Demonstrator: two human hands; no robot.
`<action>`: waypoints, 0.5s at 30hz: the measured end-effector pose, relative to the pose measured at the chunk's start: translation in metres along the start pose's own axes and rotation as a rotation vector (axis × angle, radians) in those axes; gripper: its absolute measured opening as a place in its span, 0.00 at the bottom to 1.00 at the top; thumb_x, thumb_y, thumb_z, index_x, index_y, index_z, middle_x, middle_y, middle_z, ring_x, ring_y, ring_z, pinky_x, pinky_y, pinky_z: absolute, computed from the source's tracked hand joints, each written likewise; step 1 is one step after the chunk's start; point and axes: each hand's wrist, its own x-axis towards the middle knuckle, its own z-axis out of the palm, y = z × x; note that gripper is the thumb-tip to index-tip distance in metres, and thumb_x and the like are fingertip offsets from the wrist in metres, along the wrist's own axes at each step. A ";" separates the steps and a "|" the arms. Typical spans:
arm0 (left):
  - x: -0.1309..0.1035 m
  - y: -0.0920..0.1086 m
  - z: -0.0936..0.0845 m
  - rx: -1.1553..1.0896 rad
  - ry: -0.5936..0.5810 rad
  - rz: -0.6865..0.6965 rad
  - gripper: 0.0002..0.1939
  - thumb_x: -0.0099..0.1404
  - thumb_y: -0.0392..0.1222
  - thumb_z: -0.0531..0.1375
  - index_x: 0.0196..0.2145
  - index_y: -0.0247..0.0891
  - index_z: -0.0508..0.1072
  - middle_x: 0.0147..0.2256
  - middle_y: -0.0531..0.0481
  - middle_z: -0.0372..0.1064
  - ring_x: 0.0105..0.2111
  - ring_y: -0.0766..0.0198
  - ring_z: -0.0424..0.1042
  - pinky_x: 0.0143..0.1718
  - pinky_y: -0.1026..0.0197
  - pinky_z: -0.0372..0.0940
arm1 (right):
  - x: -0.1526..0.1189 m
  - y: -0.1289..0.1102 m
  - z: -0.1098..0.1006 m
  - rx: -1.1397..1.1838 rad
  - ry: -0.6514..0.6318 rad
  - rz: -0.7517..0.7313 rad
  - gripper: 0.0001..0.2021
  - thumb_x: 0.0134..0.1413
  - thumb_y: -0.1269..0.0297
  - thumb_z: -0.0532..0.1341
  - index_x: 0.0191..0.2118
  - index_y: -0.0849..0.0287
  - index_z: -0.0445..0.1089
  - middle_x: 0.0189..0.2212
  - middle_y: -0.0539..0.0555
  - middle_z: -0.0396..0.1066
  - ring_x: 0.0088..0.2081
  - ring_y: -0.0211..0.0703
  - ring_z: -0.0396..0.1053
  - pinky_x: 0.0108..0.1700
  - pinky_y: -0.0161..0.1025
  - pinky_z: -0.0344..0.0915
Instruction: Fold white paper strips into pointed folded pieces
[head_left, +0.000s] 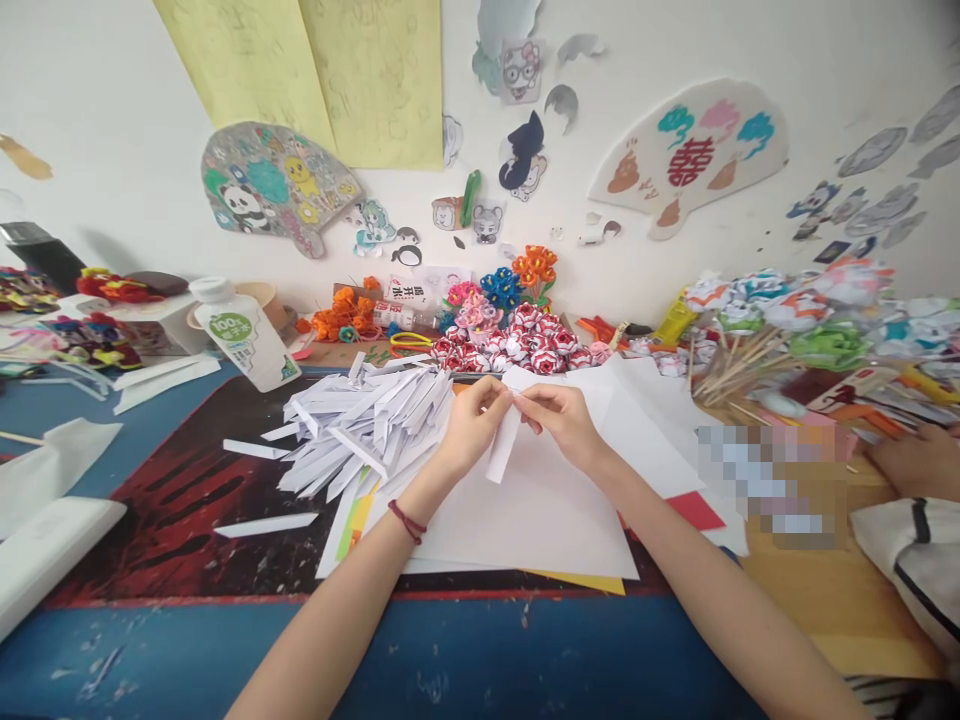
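Both hands, left hand (469,425) and right hand (562,420), pinch shut on a narrow white paper strip (501,450) above flat white paper sheets (540,510), with a loose pile of folded strips (360,430) just left and bare mat nearer.

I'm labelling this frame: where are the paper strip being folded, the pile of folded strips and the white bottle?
paper strip (501,452), head view, lower half.
pile of folded strips (367,425), head view, centre.
white bottle (244,338), head view, label.
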 end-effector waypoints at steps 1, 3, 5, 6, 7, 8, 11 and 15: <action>0.000 -0.001 0.001 0.009 0.005 0.003 0.10 0.64 0.45 0.54 0.29 0.36 0.65 0.25 0.54 0.64 0.27 0.69 0.63 0.26 0.68 0.55 | 0.000 0.001 0.000 0.002 0.019 -0.005 0.12 0.52 0.57 0.64 0.27 0.61 0.73 0.20 0.49 0.65 0.20 0.33 0.58 0.24 0.35 0.55; 0.000 -0.003 0.003 0.027 0.014 0.007 0.10 0.64 0.45 0.54 0.28 0.36 0.64 0.24 0.55 0.62 0.26 0.69 0.61 0.26 0.68 0.55 | 0.001 0.004 0.000 0.003 0.051 -0.010 0.12 0.52 0.56 0.64 0.27 0.61 0.73 0.20 0.49 0.65 0.20 0.33 0.57 0.23 0.35 0.54; 0.000 -0.003 0.004 0.044 0.012 0.010 0.10 0.64 0.44 0.53 0.28 0.36 0.64 0.25 0.55 0.61 0.26 0.69 0.61 0.27 0.68 0.55 | 0.001 0.005 -0.001 0.006 0.083 -0.022 0.12 0.51 0.57 0.64 0.27 0.61 0.73 0.20 0.49 0.65 0.20 0.33 0.57 0.24 0.35 0.54; 0.000 -0.002 0.005 0.053 0.005 0.013 0.10 0.64 0.44 0.53 0.28 0.36 0.64 0.25 0.55 0.61 0.26 0.69 0.61 0.27 0.68 0.55 | 0.001 0.005 -0.001 0.009 0.099 -0.031 0.11 0.51 0.58 0.64 0.27 0.61 0.73 0.19 0.49 0.65 0.20 0.33 0.57 0.24 0.35 0.54; -0.001 -0.001 0.005 0.061 -0.002 0.018 0.10 0.64 0.44 0.53 0.28 0.36 0.64 0.25 0.55 0.61 0.26 0.69 0.61 0.27 0.68 0.55 | 0.002 0.005 -0.001 0.012 0.111 -0.041 0.11 0.51 0.58 0.64 0.27 0.61 0.74 0.19 0.49 0.65 0.20 0.33 0.57 0.24 0.35 0.55; -0.001 0.000 0.005 0.069 -0.008 0.023 0.10 0.64 0.43 0.53 0.27 0.36 0.63 0.25 0.55 0.61 0.27 0.69 0.61 0.27 0.68 0.55 | 0.002 0.005 -0.002 0.016 0.122 -0.049 0.10 0.52 0.59 0.64 0.27 0.61 0.74 0.19 0.49 0.65 0.20 0.33 0.57 0.24 0.35 0.55; -0.001 0.003 0.006 0.089 -0.018 0.027 0.10 0.64 0.43 0.52 0.27 0.36 0.63 0.25 0.55 0.61 0.27 0.69 0.61 0.27 0.68 0.55 | 0.003 0.003 -0.003 0.022 0.156 -0.061 0.09 0.51 0.60 0.65 0.27 0.61 0.74 0.20 0.49 0.66 0.20 0.33 0.57 0.24 0.35 0.54; -0.001 0.004 0.007 0.128 -0.038 0.018 0.10 0.64 0.43 0.53 0.28 0.37 0.64 0.24 0.55 0.62 0.26 0.69 0.61 0.27 0.68 0.56 | 0.005 0.000 -0.008 0.030 0.234 -0.085 0.08 0.51 0.62 0.65 0.26 0.61 0.74 0.17 0.48 0.63 0.20 0.34 0.57 0.24 0.35 0.54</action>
